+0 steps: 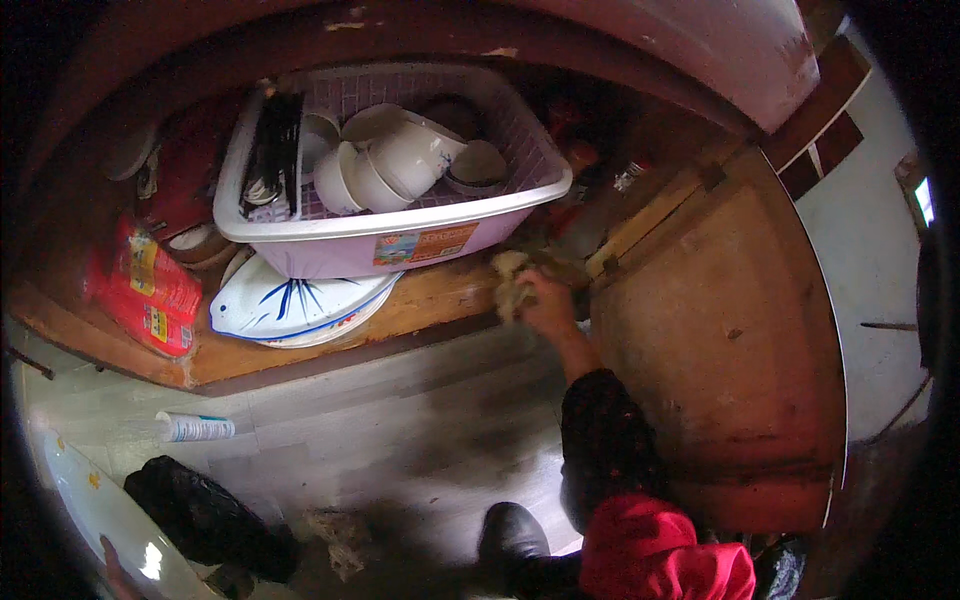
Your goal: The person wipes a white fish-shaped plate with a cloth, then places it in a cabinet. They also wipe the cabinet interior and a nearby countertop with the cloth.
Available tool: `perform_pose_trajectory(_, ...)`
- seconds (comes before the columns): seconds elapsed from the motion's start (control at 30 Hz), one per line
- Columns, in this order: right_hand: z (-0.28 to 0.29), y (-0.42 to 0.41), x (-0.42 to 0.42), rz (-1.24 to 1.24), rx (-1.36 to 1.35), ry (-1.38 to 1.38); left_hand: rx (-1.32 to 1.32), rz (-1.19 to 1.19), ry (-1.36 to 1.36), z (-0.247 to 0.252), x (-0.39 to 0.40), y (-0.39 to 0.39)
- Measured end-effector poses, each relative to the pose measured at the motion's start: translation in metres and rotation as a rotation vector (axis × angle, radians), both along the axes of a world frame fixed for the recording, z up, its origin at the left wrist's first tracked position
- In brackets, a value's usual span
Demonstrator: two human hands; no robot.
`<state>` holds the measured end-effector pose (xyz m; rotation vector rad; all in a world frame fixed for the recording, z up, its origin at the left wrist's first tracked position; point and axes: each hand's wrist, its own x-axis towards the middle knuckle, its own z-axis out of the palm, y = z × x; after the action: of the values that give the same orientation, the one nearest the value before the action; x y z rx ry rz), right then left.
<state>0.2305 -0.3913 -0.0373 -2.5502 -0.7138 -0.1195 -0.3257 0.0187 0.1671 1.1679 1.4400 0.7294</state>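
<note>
My right hand [547,301], in a dark sleeve with a red cuff, grips a crumpled pale cloth [513,289] at the right end of the wooden cabinet shelf [450,289]. To its left stands a pink plastic dish basket [330,255] with a white rim, holding white bowls [409,161] and dark chopsticks. A fish-shaped white plate [300,304] with blue lines lies on other plates, partly under the basket. At the lower left, my left hand [116,570] shows only in part at a white enamel basin [112,510]; its grip is unclear.
Red packages [154,292] lie at the shelf's left end. An open wooden cabinet door [720,337] stands at the right. On the floor are a white bottle-like container [195,427] and a black plastic bag [202,510]. The cabinet's top edge [420,34] overhangs the shelf.
</note>
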Motion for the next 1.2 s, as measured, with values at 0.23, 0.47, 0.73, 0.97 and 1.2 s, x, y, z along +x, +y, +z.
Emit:
perform_pose_trajectory(0.23,-0.016,-0.048,0.021,-0.297,-0.376,-0.666,-0.022,-0.022,0.053,-0.002,0.013,-0.006)
perform_pose_trajectory(0.47,0.002,0.006,0.006,-0.261,-0.281,-0.295,-0.023,-0.022,0.023,-0.011,0.009,-0.001)
perform_pose_trajectory(0.73,-0.009,0.124,-0.037,0.051,-0.142,-0.292,-0.016,-0.06,0.003,-0.019,0.011,-0.003)
perform_pose_trajectory(0.97,0.001,0.147,-0.158,0.87,0.002,0.151,0.023,-0.234,-0.062,-0.018,-0.041,-0.004)
perform_pose_trajectory(1.2,-0.007,0.093,-0.201,1.035,-0.332,0.252,-0.113,-0.507,-0.129,-0.021,0.059,-0.037)
